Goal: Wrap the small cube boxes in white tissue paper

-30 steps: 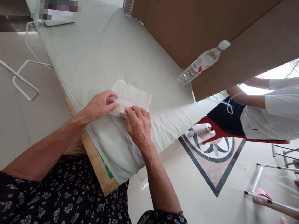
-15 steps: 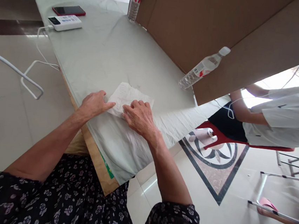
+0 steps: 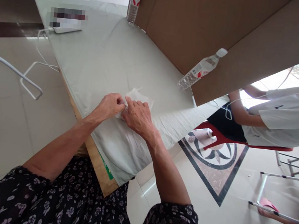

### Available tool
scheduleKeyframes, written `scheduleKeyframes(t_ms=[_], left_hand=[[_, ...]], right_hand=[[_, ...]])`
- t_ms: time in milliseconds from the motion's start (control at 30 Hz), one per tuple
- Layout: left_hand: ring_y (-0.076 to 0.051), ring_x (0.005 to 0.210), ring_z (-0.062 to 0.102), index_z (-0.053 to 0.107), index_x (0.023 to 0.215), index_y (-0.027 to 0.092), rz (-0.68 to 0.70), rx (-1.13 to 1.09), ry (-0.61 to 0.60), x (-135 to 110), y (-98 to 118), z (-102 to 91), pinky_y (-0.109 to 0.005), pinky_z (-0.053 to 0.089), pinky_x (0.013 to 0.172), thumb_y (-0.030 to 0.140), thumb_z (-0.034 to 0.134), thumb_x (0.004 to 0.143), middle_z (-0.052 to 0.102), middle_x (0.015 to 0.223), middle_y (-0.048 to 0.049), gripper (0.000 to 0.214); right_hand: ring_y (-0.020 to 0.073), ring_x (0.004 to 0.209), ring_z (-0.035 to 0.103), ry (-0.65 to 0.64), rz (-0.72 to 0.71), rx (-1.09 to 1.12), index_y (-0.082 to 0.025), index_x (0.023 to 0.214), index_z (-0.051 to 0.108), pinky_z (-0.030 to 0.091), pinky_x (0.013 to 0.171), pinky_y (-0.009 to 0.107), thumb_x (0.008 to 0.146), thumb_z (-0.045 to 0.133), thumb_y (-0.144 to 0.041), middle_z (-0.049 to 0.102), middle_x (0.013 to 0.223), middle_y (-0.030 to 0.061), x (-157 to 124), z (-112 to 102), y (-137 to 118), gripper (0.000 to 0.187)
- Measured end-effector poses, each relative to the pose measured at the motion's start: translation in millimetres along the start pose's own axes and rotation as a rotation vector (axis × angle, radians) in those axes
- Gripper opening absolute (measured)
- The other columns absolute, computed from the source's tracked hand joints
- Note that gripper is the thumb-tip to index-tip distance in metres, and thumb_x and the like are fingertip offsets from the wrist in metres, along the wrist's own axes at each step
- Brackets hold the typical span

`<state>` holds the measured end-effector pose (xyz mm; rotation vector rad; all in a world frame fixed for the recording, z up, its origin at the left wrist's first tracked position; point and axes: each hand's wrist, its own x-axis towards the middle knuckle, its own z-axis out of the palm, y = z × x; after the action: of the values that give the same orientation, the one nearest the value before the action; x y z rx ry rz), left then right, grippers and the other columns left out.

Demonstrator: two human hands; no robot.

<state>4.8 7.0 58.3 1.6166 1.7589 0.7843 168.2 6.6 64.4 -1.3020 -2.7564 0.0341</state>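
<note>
We had both hands at a white sheet (image 3: 135,94) on the cloth-covered table (image 3: 96,57).
Our left hand (image 3: 110,105) had its fingers curled, pinching the sheet's left edge; our right hand (image 3: 138,116) lay over its near part, fingers bent, their grip impossible to tell. The sheet's far part showed beyond our right fingertips.

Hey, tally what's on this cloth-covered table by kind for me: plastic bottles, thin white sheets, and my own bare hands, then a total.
Plastic bottles: 2, the nearer bottle and the farther bottle
Thin white sheets: 1, the sheet partly hidden by your hands
Your bare hands: 2, left hand and right hand
Total: 5
</note>
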Motion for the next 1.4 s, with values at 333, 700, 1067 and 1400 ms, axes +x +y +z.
scheduleKeyframes(t_ms=[333, 700, 1067, 1400], left_hand=[[-0.018, 0.069, 0.059, 0.075, 0.081, 0.02, 0.183, -0.065, -0.34, -8.6, 3.5, -15.1, -0.03, 0.046, 0.064, 0.025, 0.05, 0.07, 0.066, 0.072, -0.0007, 0.028], [-0.018, 0.081, 0.064, 0.073, 0.107, 0.017, 0.366, 0.211, -0.091, -16.2, -4.5, 13.8, -0.034, 0.053, 0.085, 0.03, 0.053, 0.09, 0.067, 0.121, -0.0111, 0.028], [-0.025, 0.099, 0.068, 0.073, 0.111, 0.018, 0.345, 0.415, -0.112, -24.7, 4.2, 17.6, -0.034, 0.055, 0.084, 0.026, 0.057, 0.092, 0.063, 0.123, -0.0135, 0.026], [-0.025, 0.098, 0.066, 0.075, 0.106, 0.016, 0.291, 0.39, -0.225, -18.8, 16.0, 18.8, -0.036, 0.055, 0.09, 0.025, 0.055, 0.094, 0.061, 0.121, -0.0147, 0.025]], right_hand=[[0.0297, 0.123, 0.061, 0.176, 0.059, 0.406, -0.016, 0.154, 0.042, 0.041, 0.11, 0.051, 0.089, 0.059, -0.025, 0.071, 0.131, 0.0137, -37.0, 2.0, 23.5, 0.069], [0.0211, 0.076, 0.069, 0.228, 0.726, 0.733, -0.015, 0.148, 0.048, 0.056, 0.081, 0.04, 0.085, 0.064, -0.063, 0.075, 0.099, 0.0089, -86.8, 38.2, 36.0, 0.082], [0.0171, 0.064, 0.054, 0.397, 0.776, 0.844, -0.012, 0.15, 0.042, 0.049, 0.066, 0.032, 0.082, 0.071, -0.049, 0.056, 0.071, -0.0055, -48.9, 52.4, 26.6, 0.083], [0.0158, 0.071, 0.062, 0.504, 0.666, 0.864, -0.012, 0.149, 0.05, 0.052, 0.076, 0.031, 0.086, 0.065, -0.035, 0.068, 0.078, -0.0015, -24.3, 39.7, -4.7, 0.069]])
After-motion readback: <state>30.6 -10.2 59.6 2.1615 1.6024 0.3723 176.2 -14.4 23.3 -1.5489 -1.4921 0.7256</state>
